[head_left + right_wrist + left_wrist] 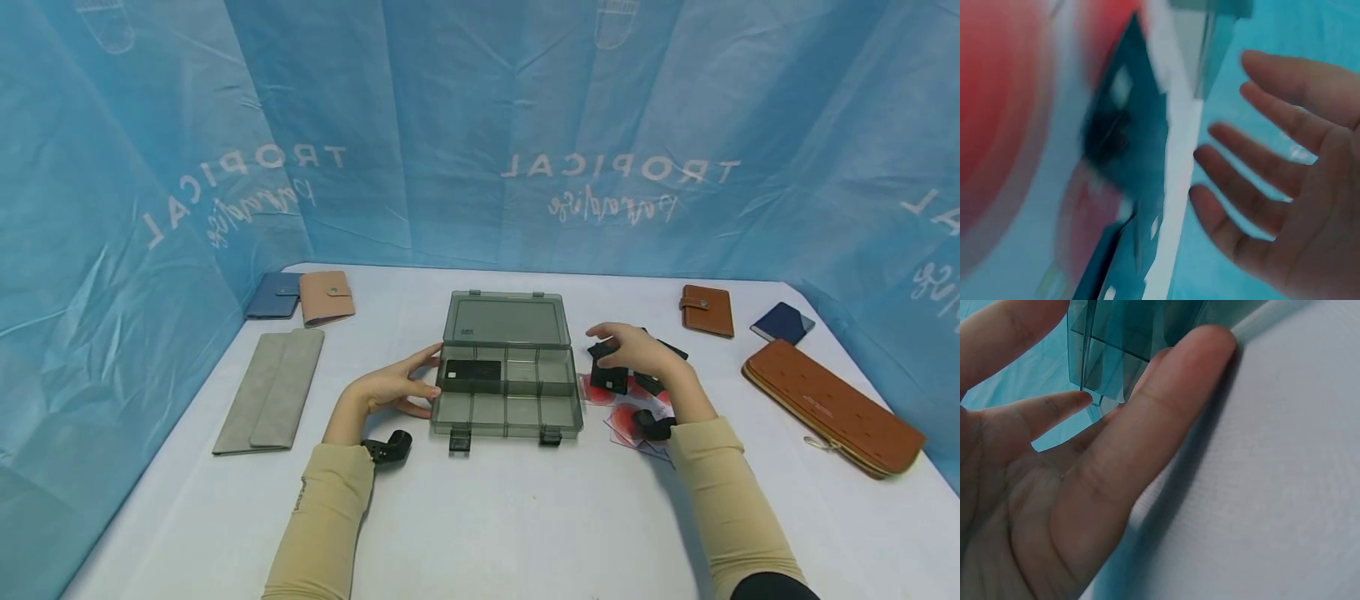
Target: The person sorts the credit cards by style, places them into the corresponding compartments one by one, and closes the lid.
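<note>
A smoky-green transparent plastic divided box (525, 408) stands in the middle of the table, its lid (510, 321) swung back. One black card (487, 372) lies across its left compartments. At the box's left side my left hand (393, 385) touches the wall with outstretched fingers; its wrist view shows the thumb (1172, 394) extended alongside. My right hand (637, 348) hovers over several black cards (609, 379) to the right of the box. In the right wrist view its fingers (1254, 159) are spread, holding nothing, apart from the blurred cards. Red-and-white cards (624, 419) lie beneath the black ones.
On the left lie a grey folded pouch (273, 387), a blue wallet (272, 296) and a tan wallet (326, 296). On the right are a brown wallet (708, 311), a dark-blue small book (782, 322) and a brown zip purse (832, 404). Blue curtains (465, 125) border the table.
</note>
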`<state>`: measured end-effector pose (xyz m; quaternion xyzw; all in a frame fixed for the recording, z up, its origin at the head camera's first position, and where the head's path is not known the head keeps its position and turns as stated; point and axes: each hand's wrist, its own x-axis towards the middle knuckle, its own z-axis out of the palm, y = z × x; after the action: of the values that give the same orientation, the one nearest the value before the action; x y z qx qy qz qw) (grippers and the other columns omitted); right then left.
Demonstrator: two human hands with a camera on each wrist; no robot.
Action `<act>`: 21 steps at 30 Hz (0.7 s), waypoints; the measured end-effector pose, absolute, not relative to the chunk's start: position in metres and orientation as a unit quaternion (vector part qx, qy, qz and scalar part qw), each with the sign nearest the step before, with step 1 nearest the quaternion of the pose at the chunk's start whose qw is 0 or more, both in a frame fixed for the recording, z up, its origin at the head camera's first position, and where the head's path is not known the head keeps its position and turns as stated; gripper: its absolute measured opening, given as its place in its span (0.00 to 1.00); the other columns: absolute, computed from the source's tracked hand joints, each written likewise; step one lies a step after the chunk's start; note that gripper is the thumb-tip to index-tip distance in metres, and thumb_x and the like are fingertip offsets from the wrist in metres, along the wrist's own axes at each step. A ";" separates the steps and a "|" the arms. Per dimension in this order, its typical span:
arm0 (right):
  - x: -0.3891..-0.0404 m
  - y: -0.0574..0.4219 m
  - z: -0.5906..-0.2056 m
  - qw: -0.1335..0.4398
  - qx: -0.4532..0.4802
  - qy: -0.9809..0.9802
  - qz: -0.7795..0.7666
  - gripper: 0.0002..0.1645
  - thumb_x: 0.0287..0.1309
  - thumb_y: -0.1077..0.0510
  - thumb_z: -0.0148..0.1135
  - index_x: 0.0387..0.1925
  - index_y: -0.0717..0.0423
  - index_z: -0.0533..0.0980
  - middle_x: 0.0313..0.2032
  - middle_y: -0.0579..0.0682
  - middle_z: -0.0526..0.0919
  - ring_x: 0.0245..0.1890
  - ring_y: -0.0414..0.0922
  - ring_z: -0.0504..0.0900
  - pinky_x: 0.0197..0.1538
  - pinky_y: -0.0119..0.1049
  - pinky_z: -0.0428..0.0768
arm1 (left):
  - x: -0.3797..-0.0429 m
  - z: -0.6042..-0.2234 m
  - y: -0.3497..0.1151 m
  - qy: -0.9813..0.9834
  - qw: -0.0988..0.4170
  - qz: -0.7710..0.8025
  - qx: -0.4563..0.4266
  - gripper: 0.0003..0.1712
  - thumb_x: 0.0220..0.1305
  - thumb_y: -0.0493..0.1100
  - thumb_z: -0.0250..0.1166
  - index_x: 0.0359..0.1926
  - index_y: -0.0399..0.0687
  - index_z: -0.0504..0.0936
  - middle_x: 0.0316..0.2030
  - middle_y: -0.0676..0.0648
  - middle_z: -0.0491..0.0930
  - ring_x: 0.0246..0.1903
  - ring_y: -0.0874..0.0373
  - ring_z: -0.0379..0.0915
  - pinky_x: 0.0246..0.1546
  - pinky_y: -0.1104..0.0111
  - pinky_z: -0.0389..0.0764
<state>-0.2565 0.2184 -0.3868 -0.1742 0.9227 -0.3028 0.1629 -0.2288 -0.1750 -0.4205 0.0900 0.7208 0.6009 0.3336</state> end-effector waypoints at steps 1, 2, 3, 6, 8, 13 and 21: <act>-0.256 0.221 -0.389 0.163 -0.162 0.933 -0.276 0.36 0.55 0.62 0.61 0.64 0.64 0.61 0.61 0.69 0.60 0.60 0.66 0.61 0.55 0.60 0.70 | -0.229 -0.420 -0.175 0.720 0.333 0.601 0.090 0.51 0.59 0.35 0.61 0.73 0.60 0.38 0.71 0.43 0.37 0.44 0.51 0.68 0.43 0.54 0.81; -0.256 0.223 -0.390 0.162 -0.152 0.944 -0.245 0.39 0.52 0.60 0.64 0.65 0.64 0.60 0.62 0.70 0.58 0.60 0.67 0.59 0.54 0.62 0.68 | -0.229 -0.420 -0.175 0.720 0.333 0.602 0.091 0.51 0.59 0.35 0.61 0.73 0.60 0.38 0.71 0.43 0.37 0.44 0.50 0.68 0.43 0.54 0.81; -0.255 0.225 -0.392 0.162 -0.142 0.953 -0.214 0.42 0.50 0.59 0.66 0.65 0.63 0.60 0.62 0.71 0.57 0.60 0.68 0.57 0.54 0.64 0.67 | -0.229 -0.420 -0.175 0.720 0.333 0.602 0.092 0.51 0.59 0.35 0.61 0.73 0.60 0.38 0.71 0.43 0.36 0.45 0.50 0.68 0.43 0.54 0.81; -0.254 0.228 -0.396 0.163 -0.119 0.968 -0.146 0.50 0.43 0.54 0.71 0.67 0.60 0.59 0.62 0.71 0.56 0.59 0.70 0.55 0.55 0.67 0.63 | -0.229 -0.421 -0.175 0.718 0.335 0.603 0.094 0.51 0.59 0.35 0.61 0.73 0.59 0.38 0.71 0.42 0.36 0.46 0.49 0.68 0.43 0.54 0.81; -0.255 0.229 -0.398 0.162 -0.113 0.972 -0.128 0.52 0.41 0.53 0.72 0.67 0.58 0.58 0.62 0.71 0.57 0.59 0.70 0.55 0.55 0.68 0.61 | -0.229 -0.421 -0.176 0.718 0.335 0.603 0.096 0.52 0.59 0.35 0.61 0.73 0.59 0.37 0.71 0.42 0.36 0.46 0.50 0.68 0.43 0.55 0.81; -0.258 0.231 -0.399 0.144 -0.111 0.974 -0.137 0.52 0.38 0.52 0.74 0.66 0.58 0.60 0.59 0.71 0.59 0.56 0.68 0.58 0.53 0.67 0.62 | -0.229 -0.422 -0.176 0.718 0.333 0.605 0.094 0.52 0.59 0.35 0.61 0.73 0.58 0.37 0.71 0.42 0.36 0.43 0.51 0.69 0.43 0.55 0.81; -0.261 0.239 -0.400 0.076 -0.038 0.941 -0.328 0.26 0.56 0.58 0.60 0.54 0.67 0.68 0.53 0.70 0.68 0.50 0.63 0.67 0.54 0.59 0.69 | -0.229 -0.422 -0.176 0.718 0.336 0.603 0.091 0.52 0.59 0.35 0.61 0.73 0.59 0.37 0.71 0.42 0.36 0.50 0.46 0.67 0.43 0.55 0.81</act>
<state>-0.2614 0.2394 -0.3999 -0.0379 0.9407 -0.3283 0.0762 -0.2291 -0.1756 -0.4218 0.0906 0.7177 0.6034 0.3356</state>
